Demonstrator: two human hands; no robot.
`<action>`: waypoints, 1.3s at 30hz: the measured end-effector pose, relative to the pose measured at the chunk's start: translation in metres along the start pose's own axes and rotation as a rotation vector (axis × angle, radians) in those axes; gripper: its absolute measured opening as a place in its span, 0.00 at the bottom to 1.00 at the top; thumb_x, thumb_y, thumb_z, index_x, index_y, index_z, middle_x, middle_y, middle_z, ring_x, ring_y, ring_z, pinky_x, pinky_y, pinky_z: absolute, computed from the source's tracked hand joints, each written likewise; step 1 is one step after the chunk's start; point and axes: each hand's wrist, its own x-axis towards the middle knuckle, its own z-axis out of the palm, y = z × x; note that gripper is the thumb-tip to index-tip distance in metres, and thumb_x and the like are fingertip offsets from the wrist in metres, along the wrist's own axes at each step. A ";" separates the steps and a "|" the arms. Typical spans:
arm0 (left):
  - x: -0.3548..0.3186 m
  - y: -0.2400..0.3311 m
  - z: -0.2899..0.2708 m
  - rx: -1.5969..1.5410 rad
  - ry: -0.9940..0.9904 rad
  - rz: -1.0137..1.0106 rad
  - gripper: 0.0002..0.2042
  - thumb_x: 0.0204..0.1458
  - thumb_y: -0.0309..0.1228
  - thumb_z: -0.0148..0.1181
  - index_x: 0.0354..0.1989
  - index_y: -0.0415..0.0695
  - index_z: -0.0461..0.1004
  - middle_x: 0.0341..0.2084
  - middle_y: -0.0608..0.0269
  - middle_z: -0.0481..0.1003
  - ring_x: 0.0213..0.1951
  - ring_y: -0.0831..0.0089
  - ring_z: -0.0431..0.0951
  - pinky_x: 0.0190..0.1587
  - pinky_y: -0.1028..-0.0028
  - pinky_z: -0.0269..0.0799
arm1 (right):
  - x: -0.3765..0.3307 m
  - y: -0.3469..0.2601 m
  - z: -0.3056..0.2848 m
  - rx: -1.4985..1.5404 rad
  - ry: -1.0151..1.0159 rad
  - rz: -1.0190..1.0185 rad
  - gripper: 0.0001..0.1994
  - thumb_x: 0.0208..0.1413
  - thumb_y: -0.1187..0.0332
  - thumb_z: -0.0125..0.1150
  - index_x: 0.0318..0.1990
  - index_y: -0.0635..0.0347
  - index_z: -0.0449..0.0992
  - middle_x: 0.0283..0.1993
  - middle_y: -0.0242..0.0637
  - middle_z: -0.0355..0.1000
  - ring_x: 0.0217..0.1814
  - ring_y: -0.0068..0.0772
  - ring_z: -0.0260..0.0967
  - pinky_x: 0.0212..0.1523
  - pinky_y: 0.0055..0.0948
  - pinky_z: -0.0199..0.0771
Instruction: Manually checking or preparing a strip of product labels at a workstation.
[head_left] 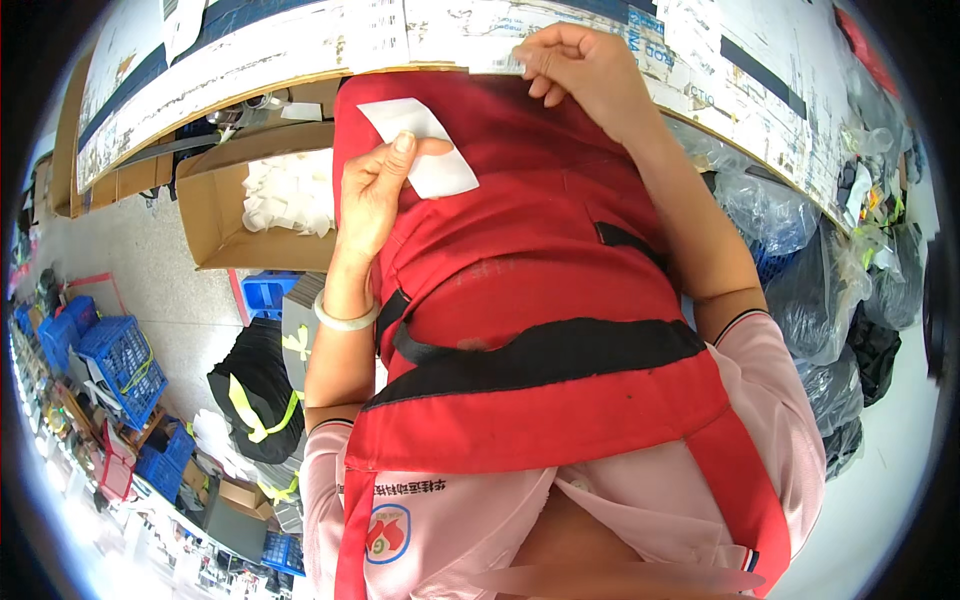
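While the left hand (372,190) pinches a white slip (425,145) between thumb and fingers, just left of centre in the upper half of the frame, the right hand (585,65) rests at the top centre with its fingers curled down onto the edge of the worktop (300,50). What the right fingers hold, if anything, cannot be made out; they look closed against the edge and touch a small pale strip there.

The slip is a flat, soft-cornered rectangle, thin like paper or non-woven fabric, and it lies against the red apron (540,300). The apron is a smooth woven cloth with a black band across it and a pink shirt underneath. To handle the slip well, it seems wise to keep the pinch near one end so the rest stays flat and uncreased, and to steady the worktop edge with the other hand.

The worktop surface is pale, scuffed and patchy, curving across the top of the frame. At upper left, an open cardboard box (215,215) holds a heap of similar white pieces (290,195). A pale bangle (345,318) circles the left wrist.
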 end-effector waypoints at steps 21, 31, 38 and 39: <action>0.004 0.003 0.006 -0.122 -0.047 -0.086 0.16 0.61 0.38 0.51 0.38 0.37 0.79 0.26 0.67 0.77 0.27 0.82 0.72 0.32 0.81 0.68 | 0.022 0.004 -0.009 0.018 0.035 0.088 0.09 0.56 0.71 0.59 0.34 0.72 0.75 0.25 0.36 0.72 0.22 0.22 0.70 0.21 0.19 0.72; 0.004 0.002 0.008 -0.109 -0.030 -0.082 0.16 0.61 0.37 0.51 0.38 0.37 0.79 0.24 0.66 0.76 0.24 0.82 0.71 0.29 0.81 0.67 | 0.022 0.002 -0.006 -0.020 0.047 0.115 0.09 0.56 0.70 0.59 0.34 0.70 0.75 0.25 0.36 0.72 0.22 0.22 0.69 0.21 0.19 0.72; 0.005 0.001 0.008 -0.113 -0.035 -0.086 0.15 0.61 0.37 0.51 0.38 0.37 0.79 0.23 0.66 0.76 0.24 0.82 0.71 0.28 0.81 0.67 | 0.021 -0.001 -0.004 -0.056 0.057 0.089 0.09 0.55 0.70 0.59 0.33 0.70 0.75 0.24 0.36 0.72 0.21 0.21 0.69 0.21 0.20 0.72; 0.005 0.001 0.007 -0.107 -0.037 -0.086 0.15 0.61 0.37 0.51 0.38 0.37 0.79 0.23 0.66 0.76 0.24 0.82 0.71 0.28 0.81 0.67 | 0.021 -0.002 -0.003 -0.070 0.058 0.078 0.08 0.55 0.71 0.59 0.32 0.70 0.75 0.24 0.36 0.72 0.21 0.21 0.69 0.20 0.20 0.72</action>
